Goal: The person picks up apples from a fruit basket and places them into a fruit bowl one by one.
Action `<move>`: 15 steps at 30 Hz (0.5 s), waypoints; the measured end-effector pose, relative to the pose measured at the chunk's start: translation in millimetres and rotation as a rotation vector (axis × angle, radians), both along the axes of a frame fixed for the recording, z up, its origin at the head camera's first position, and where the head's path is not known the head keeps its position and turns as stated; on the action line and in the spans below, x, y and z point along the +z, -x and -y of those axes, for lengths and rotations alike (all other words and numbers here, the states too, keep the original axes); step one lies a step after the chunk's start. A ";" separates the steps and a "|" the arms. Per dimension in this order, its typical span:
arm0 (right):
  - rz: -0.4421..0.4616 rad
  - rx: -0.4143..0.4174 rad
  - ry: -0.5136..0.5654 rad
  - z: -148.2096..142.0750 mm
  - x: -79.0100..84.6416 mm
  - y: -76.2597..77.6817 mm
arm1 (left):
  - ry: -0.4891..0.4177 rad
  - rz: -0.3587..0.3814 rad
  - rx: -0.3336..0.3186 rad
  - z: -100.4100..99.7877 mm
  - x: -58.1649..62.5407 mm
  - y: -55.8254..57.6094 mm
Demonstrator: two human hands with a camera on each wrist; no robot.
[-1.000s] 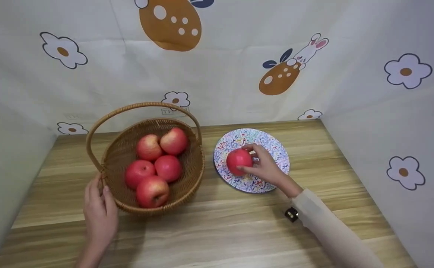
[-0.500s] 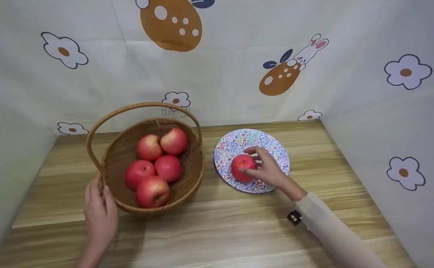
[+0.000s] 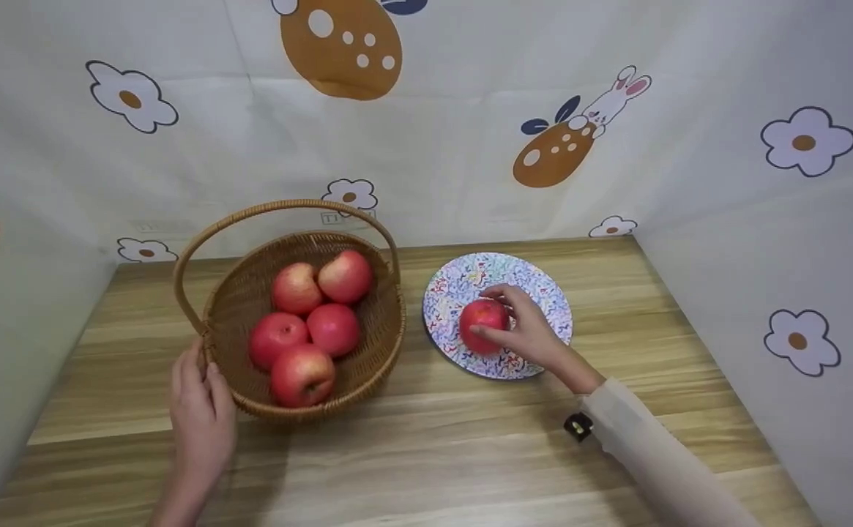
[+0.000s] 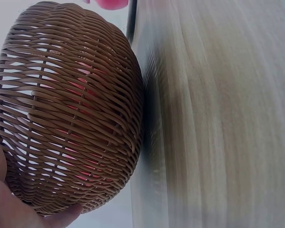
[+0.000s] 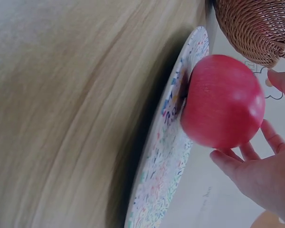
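Note:
On the round, multicoloured speckled plate (image 3: 451, 285) rests a red apple (image 3: 479, 338). My right hand (image 3: 532, 338) is loosely around it from the right, thumb on the near side and fingers behind. In the right wrist view, fingertips touch or nearly touch the apple (image 5: 223, 102), while the thumb tip appears clear of its skin. To the left stands a wicker basket (image 3: 378, 373) with an arched handle and several red apples (image 3: 303, 375) inside. My left hand (image 3: 203, 417) holds the basket's left rim by the handle's base; some of its fingers are hidden.
Everything stands on a wood-grain tabletop (image 3: 397, 454). A pale curtain (image 3: 455, 132) printed with flowers and rabbits closes off the back and both sides. The basket handle (image 3: 291, 203) rises high above its rim. A small black device (image 3: 578, 426) hangs at the right sleeve cuff.
The apple on the plate has shifted slightly right and towards me, and turned so its top dimple shows. My right hand moved along with it. The left hand and basket have stayed put.

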State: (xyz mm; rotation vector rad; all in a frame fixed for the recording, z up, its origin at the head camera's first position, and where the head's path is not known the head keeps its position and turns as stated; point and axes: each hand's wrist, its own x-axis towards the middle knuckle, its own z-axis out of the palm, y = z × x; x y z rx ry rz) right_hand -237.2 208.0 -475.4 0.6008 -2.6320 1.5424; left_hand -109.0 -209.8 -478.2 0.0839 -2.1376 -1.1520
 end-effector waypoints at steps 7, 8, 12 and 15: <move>-0.057 -0.003 0.005 2.0 4.9 0.9 | -0.009 0.031 -0.001 0.0 0.1 -1.0; -0.066 0.000 0.005 2.2 5.5 1.3 | -0.010 0.031 0.000 0.0 0.1 -1.0; -0.081 0.011 0.010 3.6 9.4 2.3 | -0.011 0.037 0.001 -0.7 0.9 -1.0; -0.068 0.018 0.027 5.6 12.6 2.9 | -0.014 0.039 -0.002 -0.9 1.4 -0.9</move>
